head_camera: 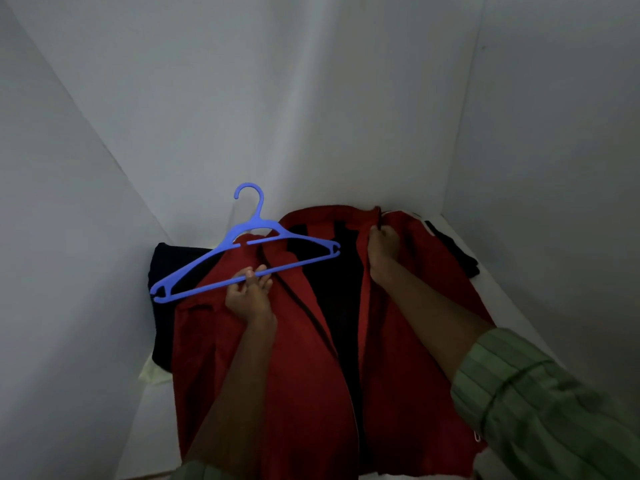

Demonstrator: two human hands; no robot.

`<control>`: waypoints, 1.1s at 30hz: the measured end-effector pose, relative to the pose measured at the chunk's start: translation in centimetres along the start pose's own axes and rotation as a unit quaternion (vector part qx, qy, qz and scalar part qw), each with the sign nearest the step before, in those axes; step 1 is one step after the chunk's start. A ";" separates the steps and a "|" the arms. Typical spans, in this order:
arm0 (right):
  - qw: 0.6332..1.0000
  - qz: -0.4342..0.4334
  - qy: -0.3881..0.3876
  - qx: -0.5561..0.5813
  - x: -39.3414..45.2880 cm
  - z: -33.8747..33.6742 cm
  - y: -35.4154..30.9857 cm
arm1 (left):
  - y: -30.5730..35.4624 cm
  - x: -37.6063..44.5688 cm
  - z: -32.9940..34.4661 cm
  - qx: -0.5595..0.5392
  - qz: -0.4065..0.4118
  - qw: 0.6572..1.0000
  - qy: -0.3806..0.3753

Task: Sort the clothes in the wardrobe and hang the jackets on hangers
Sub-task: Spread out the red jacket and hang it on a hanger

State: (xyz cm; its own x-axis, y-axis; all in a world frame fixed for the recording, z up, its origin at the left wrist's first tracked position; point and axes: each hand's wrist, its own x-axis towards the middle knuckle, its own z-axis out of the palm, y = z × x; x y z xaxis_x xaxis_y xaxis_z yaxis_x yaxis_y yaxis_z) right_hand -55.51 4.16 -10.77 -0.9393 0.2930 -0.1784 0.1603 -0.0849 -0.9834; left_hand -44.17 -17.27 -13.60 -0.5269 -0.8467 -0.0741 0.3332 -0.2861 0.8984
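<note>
1. The red jacket (304,358) lies spread open on the wardrobe shelf (152,420), front panels parted so the dark lining shows down the middle. Laid out flat like this, its shoulders are probably easier to reach with a hanger.
2. The blue hanger (242,258) is held over the jacket's left shoulder, hook pointing towards the back wall. That suits sliding one arm of it into the shoulder.
3. The left hand (250,296) grips the hanger's lower bar from beneath, fingers curled around it, which leaves both ends free to enter the jacket.
4. The right hand (382,249) pinches the edge of the right front panel near the collar, apparently holding that side open and the cloth steady.
5. A dark garment (173,268) lies under the jacket at the left, with a pale piece (154,374) showing beneath it; another dark item (453,245) lies at the far right. These look still unsorted.
6. White wardrobe walls (311,98) close in on three sides.
</note>
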 end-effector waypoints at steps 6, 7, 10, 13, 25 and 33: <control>0.994 -0.101 -0.041 -0.007 0.2 1.7 -3.3 | -2.1 -3.1 6.5 0.001 -0.087 0.994 -0.058; 0.992 -0.121 -0.037 -0.024 0.2 2.0 -3.4 | -2.7 -3.9 7.8 -0.007 -0.120 0.991 -0.063; 0.978 -0.169 -0.054 -0.114 0.2 2.2 -2.9 | -4.2 -6.0 10.4 0.019 -0.208 0.976 -0.065; 0.911 -0.214 -0.088 -0.341 0.2 1.1 -1.2 | -4.5 -5.4 10.2 0.129 -0.259 0.950 -0.114; 0.683 -0.510 -0.216 -0.475 -2.2 3.1 2.7 | -0.5 -2.1 2.2 0.395 -0.048 0.904 -0.156; 0.759 -0.383 -0.147 -0.506 -4.1 4.9 4.8 | -0.2 -3.1 1.4 0.482 -0.001 0.867 -0.129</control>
State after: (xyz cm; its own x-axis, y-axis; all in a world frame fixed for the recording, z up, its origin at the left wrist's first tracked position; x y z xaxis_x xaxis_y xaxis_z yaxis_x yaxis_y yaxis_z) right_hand -52.32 -2.08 -14.64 -0.8773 -0.3502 0.3282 -0.4561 0.8212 -0.3429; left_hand -43.72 -13.94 -12.93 -0.7249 -0.6831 -0.0886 -0.4108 0.3255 0.8517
